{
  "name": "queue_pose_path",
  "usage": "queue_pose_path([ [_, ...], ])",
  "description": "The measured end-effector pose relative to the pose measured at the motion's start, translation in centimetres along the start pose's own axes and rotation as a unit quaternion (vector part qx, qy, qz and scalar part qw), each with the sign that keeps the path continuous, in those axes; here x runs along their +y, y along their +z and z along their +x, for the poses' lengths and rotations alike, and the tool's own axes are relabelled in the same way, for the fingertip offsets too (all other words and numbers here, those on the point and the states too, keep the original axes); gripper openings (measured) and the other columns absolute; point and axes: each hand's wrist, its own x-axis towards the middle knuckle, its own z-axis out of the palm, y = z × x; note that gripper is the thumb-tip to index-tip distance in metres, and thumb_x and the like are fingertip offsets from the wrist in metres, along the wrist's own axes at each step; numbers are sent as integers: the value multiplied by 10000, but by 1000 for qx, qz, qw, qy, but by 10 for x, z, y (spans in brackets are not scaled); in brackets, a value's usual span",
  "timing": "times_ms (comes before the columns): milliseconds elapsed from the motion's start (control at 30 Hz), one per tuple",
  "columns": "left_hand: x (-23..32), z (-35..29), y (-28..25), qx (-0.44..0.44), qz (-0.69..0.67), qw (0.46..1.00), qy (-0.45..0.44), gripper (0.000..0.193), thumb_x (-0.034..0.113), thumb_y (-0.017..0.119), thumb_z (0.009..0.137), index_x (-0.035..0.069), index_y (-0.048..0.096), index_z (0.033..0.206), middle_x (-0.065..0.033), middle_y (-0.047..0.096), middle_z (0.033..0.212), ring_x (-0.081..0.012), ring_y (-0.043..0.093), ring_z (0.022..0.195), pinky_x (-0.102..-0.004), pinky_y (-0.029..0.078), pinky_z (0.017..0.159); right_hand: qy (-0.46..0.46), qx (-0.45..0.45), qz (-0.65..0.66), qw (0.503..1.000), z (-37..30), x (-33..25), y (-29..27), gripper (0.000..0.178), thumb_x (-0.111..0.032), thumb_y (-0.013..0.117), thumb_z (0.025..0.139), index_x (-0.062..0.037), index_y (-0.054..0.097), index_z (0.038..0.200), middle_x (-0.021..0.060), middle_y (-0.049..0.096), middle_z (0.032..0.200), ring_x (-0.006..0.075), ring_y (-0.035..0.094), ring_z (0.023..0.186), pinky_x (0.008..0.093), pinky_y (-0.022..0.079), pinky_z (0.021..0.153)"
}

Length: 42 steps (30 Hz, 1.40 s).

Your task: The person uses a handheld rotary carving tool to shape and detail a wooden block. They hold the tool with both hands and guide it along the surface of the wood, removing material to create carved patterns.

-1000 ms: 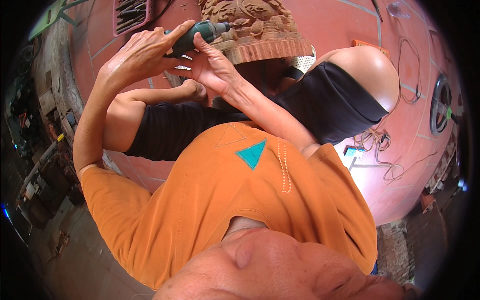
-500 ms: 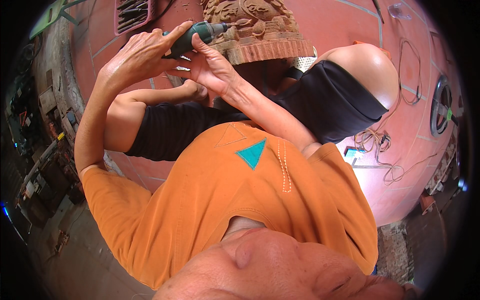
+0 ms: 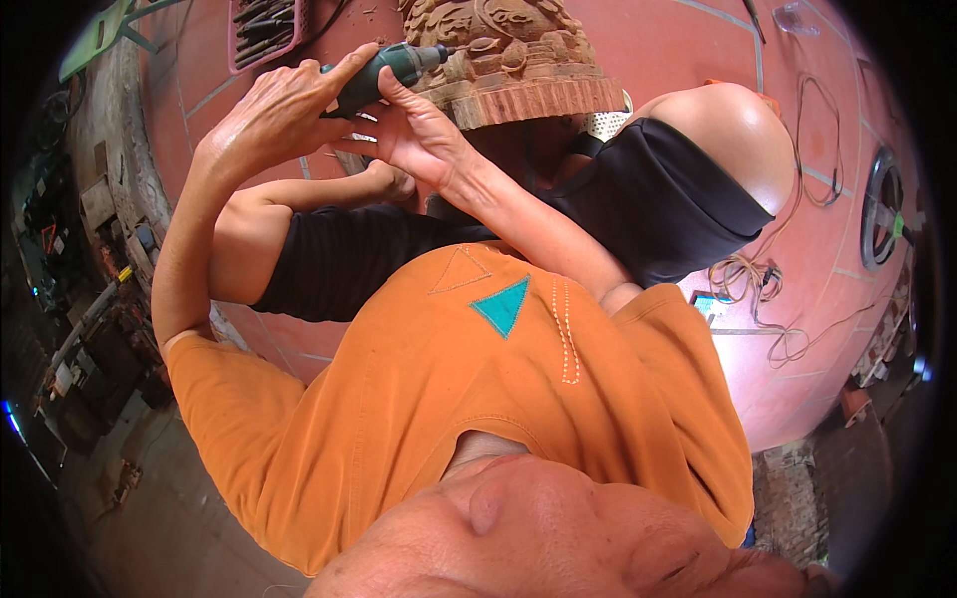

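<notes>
My left hand (image 3: 284,105) is wrapped around the rear of a green rotary tool (image 3: 384,78), with its fingers bent over the body. From below, my right hand (image 3: 421,138) supports the tool, its thumb pressed along the side and its fingers curled beneath. The thin bit at the dark nose points right, at a brown carved wooden piece (image 3: 518,50) with raised relief and a ridged lower rim. Whether the bit touches the wood is too fine to tell. The carving stands just beyond my bent legs, its top cut off by the frame.
A pink basket (image 3: 235,45) of carving tools sits at the far left, near a green plastic chair (image 3: 95,40). Tangled cable (image 3: 743,274) and a black ring-shaped object (image 3: 879,209) lie on the red tiles at right. Clutter (image 3: 95,289) lines the left side.
The rotary tool's nose has turned and drawn back slightly to the left from the carving. Both hands keep nearly the same grip and place.
</notes>
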Motion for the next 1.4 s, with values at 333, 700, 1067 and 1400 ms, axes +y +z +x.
queue_pose_path([
  [333,2,1,0,-2,13,1000,-5,820,265,716,790,190,290,1487,-170,607,855,-323,617,775,-414,491,711,2,-4,7,1000,3,0,-4,526,-413,670,855,-134,491,1263,89,593,1189,299,549,1152,596,414,998],
  [700,3,1,-2,-11,10,1000,-3,820,269,716,789,192,292,1487,-165,613,856,-319,619,783,-414,492,713,-1,-2,7,1000,0,0,-2,516,-406,673,854,-130,500,1254,92,590,1198,306,548,1156,592,412,1003],
  [1067,3,1,0,16,-5,1000,15,795,256,718,786,187,316,1468,-195,611,841,-349,622,765,-419,493,683,-2,-1,14,1000,-2,-1,-1,504,-395,674,857,-130,502,1250,94,596,1193,306,551,1153,601,415,1001],
  [1400,-3,6,3,25,-8,999,37,873,244,735,774,252,255,1503,-189,603,854,-349,636,736,-435,507,649,-5,2,10,1000,-4,-5,-1,506,-399,676,857,-124,501,1244,87,603,1172,289,559,1137,564,441,970],
])
